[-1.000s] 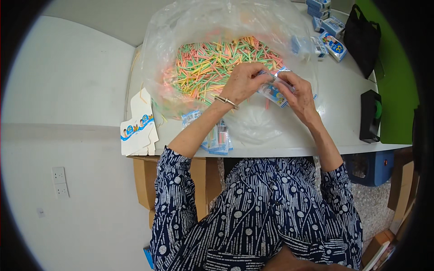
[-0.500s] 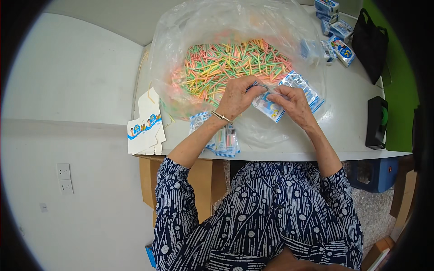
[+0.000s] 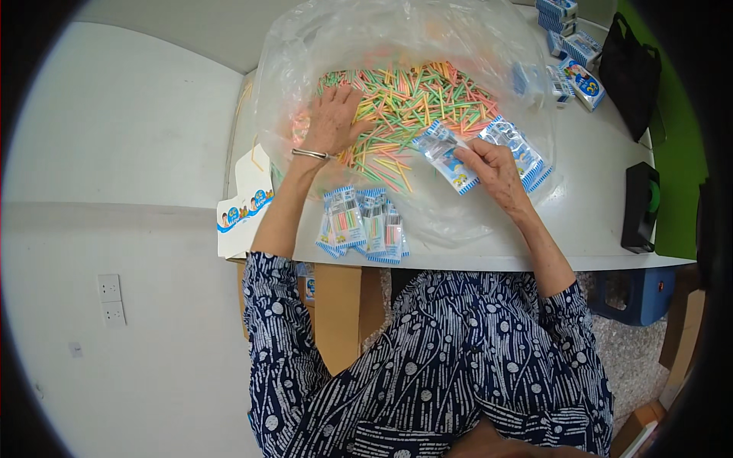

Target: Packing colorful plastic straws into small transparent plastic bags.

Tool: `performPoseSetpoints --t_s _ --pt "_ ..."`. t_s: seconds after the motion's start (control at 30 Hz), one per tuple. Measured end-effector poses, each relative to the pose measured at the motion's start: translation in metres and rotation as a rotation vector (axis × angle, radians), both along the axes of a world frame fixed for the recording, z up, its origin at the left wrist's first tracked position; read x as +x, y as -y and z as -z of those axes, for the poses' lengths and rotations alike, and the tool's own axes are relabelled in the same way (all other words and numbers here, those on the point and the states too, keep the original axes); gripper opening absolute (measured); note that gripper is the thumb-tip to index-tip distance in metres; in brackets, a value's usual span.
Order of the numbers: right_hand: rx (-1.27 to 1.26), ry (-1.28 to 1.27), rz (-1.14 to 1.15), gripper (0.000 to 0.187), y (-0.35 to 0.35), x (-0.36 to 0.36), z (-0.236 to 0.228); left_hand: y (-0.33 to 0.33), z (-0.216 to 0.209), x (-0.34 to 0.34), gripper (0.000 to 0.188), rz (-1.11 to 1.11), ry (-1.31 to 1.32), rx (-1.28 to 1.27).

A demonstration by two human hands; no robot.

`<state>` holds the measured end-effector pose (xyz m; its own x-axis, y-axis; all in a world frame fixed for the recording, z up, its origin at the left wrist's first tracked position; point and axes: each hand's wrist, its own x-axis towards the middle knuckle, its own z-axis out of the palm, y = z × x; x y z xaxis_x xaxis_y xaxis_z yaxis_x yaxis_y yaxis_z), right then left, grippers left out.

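A large clear plastic bag [image 3: 279, 57] lies wide open on the white table, holding a heap of thin pink, green and yellow sticks [image 3: 424, 103]. My left hand [image 3: 331, 122], fingers spread and palm down, is over the left part of the heap; its palm side is hidden. My right hand [image 3: 495, 169] pinches a small blue-and-white plastic packet [image 3: 446, 155] by its right edge, above the near right side of the bag. Several similar packets [image 3: 517, 145] lie just beyond that hand. Closer to me, filled packets [image 3: 362, 224] with sticks showing through overlap near the table edge.
White folded cartons [image 3: 248, 202] stand at the table's left end. Small blue-and-white boxes [image 3: 584, 80] and a black bag [image 3: 630, 76] are at the far right. A black tape dispenser [image 3: 640, 208] stands near the right edge. Below the table are a cardboard box [image 3: 336, 305] and a blue stool [image 3: 634, 296].
My left hand has let go of the packet and moved left onto the heap, its fingers now spread. My right hand keeps the packet, which has shifted slightly upward and left.
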<state>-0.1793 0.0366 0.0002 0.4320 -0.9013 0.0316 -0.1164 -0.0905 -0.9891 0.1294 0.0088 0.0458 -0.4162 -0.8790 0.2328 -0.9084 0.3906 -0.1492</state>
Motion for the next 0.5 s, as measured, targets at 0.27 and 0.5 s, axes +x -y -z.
performPoseSetpoints --t_s 0.27,0.5 --pt "0.074 0.123 0.027 0.025 0.000 0.002 -0.002 0.020 0.046 0.008 0.052 -0.032 0.197 -0.033" --pt "0.123 0.096 0.009 0.025 0.002 0.003 -0.002 0.027 0.063 -0.013 0.027 -0.116 0.226 -0.099"
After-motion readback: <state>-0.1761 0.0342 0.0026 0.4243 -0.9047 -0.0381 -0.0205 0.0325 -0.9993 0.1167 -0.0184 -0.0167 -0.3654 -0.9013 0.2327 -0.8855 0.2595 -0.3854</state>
